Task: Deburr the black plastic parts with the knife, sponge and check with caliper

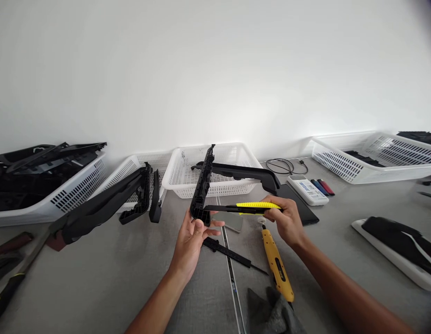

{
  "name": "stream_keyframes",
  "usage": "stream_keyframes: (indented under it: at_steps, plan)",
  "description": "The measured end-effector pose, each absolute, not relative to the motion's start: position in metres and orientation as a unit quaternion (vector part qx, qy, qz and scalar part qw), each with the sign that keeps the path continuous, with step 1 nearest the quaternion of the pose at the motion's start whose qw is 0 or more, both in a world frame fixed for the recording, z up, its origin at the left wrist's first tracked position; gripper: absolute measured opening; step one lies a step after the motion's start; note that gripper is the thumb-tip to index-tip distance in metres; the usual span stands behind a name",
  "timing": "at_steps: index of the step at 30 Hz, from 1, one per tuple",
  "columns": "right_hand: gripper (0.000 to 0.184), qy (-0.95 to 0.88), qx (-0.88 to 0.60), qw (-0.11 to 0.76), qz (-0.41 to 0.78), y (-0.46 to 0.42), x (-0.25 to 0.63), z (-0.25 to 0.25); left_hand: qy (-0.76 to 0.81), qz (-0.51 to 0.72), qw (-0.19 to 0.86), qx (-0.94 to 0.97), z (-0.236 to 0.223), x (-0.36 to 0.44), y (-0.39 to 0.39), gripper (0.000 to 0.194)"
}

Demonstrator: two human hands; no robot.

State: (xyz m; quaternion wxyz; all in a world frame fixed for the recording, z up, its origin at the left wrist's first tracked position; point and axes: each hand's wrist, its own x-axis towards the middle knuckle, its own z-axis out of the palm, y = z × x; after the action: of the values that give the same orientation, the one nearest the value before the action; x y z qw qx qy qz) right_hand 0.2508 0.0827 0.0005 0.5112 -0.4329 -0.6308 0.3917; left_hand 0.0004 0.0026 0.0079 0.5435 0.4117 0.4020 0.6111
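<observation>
My left hand (189, 236) grips the lower end of a long black plastic trim part (202, 188), held tilted upright with its ribbed inner side toward me. In my right hand (284, 218) is a yellow utility knife (255, 207), its dark blade pointing left. The blade tip meets or nearly meets the lower end of the trim part; contact is hard to tell. Beneath the hands lie a black caliper (229, 253) and a yellow rotary tool (276, 264) with a round white tip.
Behind the hands, a white basket (174, 183) has another black trim part (243, 172) across it. More baskets stand left (76, 185) and right (335, 162), with black parts. A white device (307, 189), a cable (281, 164) and a dark cloth (271, 313) lie on the grey table.
</observation>
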Motion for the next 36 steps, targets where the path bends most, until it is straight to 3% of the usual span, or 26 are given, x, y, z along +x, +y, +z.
stream_keyframes:
  at_steps: [20,24,36]
  plan:
    - [0.016,-0.647,-0.458,0.526,0.307,0.083,0.258,0.008,0.386,0.584,0.572,0.427,0.001,0.0,0.002,0.049]
    - [0.015,-0.622,-0.454,0.545,0.332,0.083,0.254,0.003,0.387,0.563,0.584,0.438,0.0,-0.001,0.001,0.051]
    - [0.016,-0.632,-0.447,0.493,0.396,0.083,0.248,-0.006,0.365,0.523,0.614,0.464,-0.008,0.0,0.0,0.043]
